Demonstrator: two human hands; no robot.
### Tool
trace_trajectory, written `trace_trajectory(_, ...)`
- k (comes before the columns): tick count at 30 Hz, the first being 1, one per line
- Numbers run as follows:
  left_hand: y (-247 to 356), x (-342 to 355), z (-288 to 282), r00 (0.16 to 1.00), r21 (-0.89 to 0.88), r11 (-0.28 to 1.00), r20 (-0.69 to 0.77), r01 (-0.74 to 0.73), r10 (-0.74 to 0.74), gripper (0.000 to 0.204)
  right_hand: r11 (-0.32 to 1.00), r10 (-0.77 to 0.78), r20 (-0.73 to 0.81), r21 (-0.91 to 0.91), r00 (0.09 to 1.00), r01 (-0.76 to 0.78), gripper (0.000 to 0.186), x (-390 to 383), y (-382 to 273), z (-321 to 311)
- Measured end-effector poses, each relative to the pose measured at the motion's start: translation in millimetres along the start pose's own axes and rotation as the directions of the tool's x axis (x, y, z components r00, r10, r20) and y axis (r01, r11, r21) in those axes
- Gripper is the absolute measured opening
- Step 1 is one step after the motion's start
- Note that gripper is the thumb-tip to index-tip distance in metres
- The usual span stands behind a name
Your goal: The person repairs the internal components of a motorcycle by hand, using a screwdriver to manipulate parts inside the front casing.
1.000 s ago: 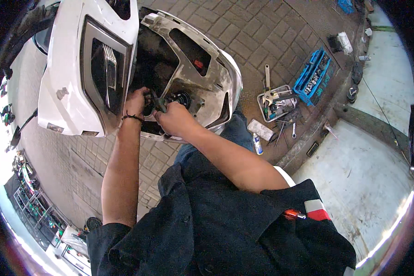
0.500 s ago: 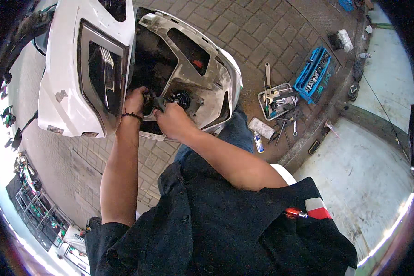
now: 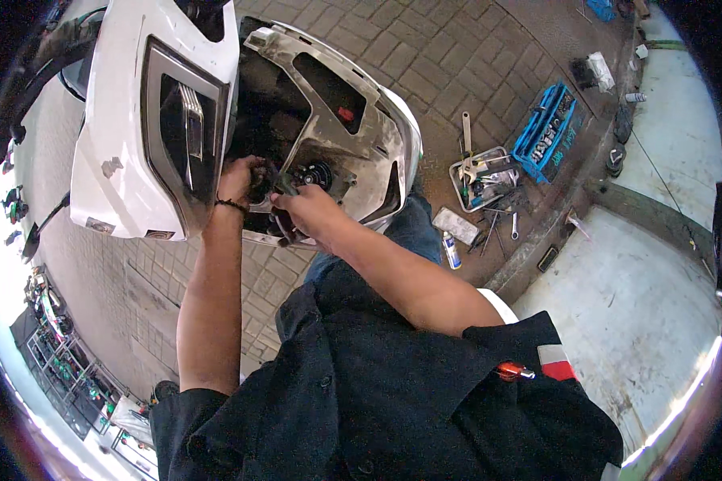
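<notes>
And there it was on my feed: the white cover (image 3: 108, 192) stood just left of the grey shell (image 3: 353, 156), leaving the shell's dark hollow (image 3: 273, 88) in plain sight, so I called the opening-up done. Next along came the left hand (image 3: 238, 180), reaching in at the shell's lower left, fingers curled by a dark piece (image 3: 258, 183); whether they pinched it, I couldn't tell. Then the right hand (image 3: 309, 210), at the shell's near edge, its fingers seemingly pressed together on a dark tool (image 3: 286, 186), the kind too small to make out. That tool sat between the hands, over the shell's lower left. A black round part (image 3: 317, 172) showed inside the shell, seemingly in place. I judged the work in there unfinished; how much was left, I couldn't say. Well right of the shell were a bottle (image 3: 451, 250), a spanner (image 3: 466, 128), a tray (image 3: 456, 186) of tools and, farthest out, a blue toolbox (image 3: 528, 140).
</notes>
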State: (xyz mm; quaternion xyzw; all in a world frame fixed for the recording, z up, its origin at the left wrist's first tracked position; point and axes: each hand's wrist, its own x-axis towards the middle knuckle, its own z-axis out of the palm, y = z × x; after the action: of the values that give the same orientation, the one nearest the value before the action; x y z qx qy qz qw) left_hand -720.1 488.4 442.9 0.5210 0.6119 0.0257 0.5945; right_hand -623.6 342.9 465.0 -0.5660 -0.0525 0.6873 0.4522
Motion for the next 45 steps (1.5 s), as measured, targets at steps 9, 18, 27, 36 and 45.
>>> trace_trajectory(9,12,-16,11,0.992,0.044,0.999,-0.119,-0.025,0.03,0.022,0.925,-0.122,-0.082,-0.37,0.989,0.084,0.04,-10,-21,-5)
trace_trajectory(18,9,-10,8,0.992,-0.019,1.0,-0.128,-0.006,0.004,0.017,0.821,-0.241,-0.037,-0.541,0.97,0.184,0.033,-12,-24,0)
trace_trajectory(27,3,-2,1,0.99,0.4,0.915,-0.096,-0.054,0.101,0.022,0.817,-0.26,-0.021,-0.538,0.965,0.208,0.038,-21,-23,1)
trace_trajectory(36,-45,14,-23,0.909,0.931,0.327,0.015,-0.165,0.417,0.031,0.183,-0.443,0.354,-0.863,0.824,0.47,0.031,-68,-37,-59)
trace_trajectory(45,-9,-26,16,0.916,0.558,0.817,-0.234,-0.149,0.327,0.045,-0.381,-0.385,0.72,-0.693,0.577,0.612,0.026,2,-64,-121)
